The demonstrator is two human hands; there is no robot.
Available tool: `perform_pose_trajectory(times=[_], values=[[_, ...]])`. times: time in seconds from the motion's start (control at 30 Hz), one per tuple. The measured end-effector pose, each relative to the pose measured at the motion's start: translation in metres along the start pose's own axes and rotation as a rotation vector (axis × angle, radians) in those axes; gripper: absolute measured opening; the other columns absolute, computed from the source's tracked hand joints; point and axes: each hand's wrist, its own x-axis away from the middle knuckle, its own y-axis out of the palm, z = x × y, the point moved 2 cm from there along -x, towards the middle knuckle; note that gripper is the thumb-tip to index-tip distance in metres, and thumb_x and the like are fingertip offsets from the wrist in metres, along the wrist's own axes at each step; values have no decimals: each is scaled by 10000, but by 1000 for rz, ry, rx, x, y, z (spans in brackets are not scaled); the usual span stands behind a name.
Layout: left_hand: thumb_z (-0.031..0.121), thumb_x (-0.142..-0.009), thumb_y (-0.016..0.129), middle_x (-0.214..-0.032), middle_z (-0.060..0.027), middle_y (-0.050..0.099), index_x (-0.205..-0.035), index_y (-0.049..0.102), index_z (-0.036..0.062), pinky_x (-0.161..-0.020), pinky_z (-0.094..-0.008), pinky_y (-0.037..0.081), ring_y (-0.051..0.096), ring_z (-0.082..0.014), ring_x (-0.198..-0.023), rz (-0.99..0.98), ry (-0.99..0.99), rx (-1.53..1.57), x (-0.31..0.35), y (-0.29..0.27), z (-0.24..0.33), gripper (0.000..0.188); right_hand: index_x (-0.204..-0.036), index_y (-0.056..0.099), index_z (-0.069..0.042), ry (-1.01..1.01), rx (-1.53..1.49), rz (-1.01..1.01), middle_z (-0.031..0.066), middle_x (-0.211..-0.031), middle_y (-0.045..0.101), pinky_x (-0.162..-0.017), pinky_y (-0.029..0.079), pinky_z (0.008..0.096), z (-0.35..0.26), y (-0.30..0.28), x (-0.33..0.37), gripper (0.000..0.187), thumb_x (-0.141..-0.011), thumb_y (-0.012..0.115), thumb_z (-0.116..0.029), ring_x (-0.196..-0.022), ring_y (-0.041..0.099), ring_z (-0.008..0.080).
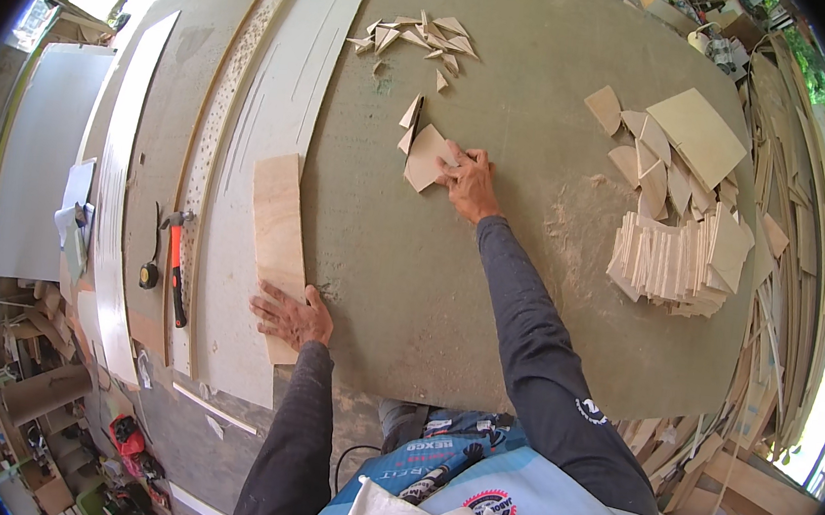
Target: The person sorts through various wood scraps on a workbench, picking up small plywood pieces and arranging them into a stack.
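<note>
Now, line by line.
Right hand: the right hand (470,179) reaches far over the table (410,287), fingers (457,160) pressed together, flat on a wood offcut (426,157).
Offcut: pale, thin, roughly four-sided plywood, lying under and just left of those fingertips; slimmer slivers (410,118) touch its far edge.
Left hand: the left hand (293,316) lies flat, fingers spread apart, on the near end of a plywood strip (278,235).
Strip: long axis running away from the fingers (light grain, rectangular).
Nearer hand: the right, already touching the offcut; the left is well apart.
Beyond the fingertips: scattered triangular scraps (416,37).
Right of the right hand: stacked wood pieces (665,262).
Left of the left hand: a hammer (176,265).
</note>
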Motion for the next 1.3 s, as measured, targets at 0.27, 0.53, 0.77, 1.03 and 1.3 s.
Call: perform_pose_trajectory(times=[0.27,0.53,0.77,1.03,1.3], values=[[527,-952,601,-1669,-291,96,-1652,27,107,-1224,-651,104,75,-427,-1568,27,11,-17,-1,4,-2,998,-1251,763,-210,47,82,1,57,-1521,555,-1075,339,431,-7,1,1,390,-862,779,-227,-1214,438,271],[549,-928,590,-1680,-300,32,-1655,-10,107,-1234,-639,82,35,-427,-1576,-17,-5,-11,-2,1,-1,1042,-1237,771,-197,60,79,19,54,-1529,541,-1063,351,447,-7,5,2,369,-869,769,-229,-1214,438,282],[520,-951,599,-1673,-292,87,-1653,29,109,-1225,-648,115,74,-424,-1570,28,3,7,0,0,-1,993,-1224,775,-193,-9,160,-15,40,-1562,504,-1024,365,461,-13,-3,3,352,-889,747,-297,-1195,436,290],[524,-948,600,-1674,-289,85,-1651,47,103,-1227,-644,112,70,-421,-1571,0,-12,-28,0,-2,0,989,-1207,778,-189,-136,263,-6,-39,-1506,574,-984,366,460,-15,-10,-1,416,-869,733,-426,-1145,445,250],[537,-950,586,-1674,-291,84,-1651,44,98,-1229,-645,91,61,-423,-1572,14,13,-1,-1,3,-2,989,-1236,763,-206,-92,250,48,-40,-1485,583,-967,368,442,-16,-5,4,400,-883,735,-391,-1127,446,255]])
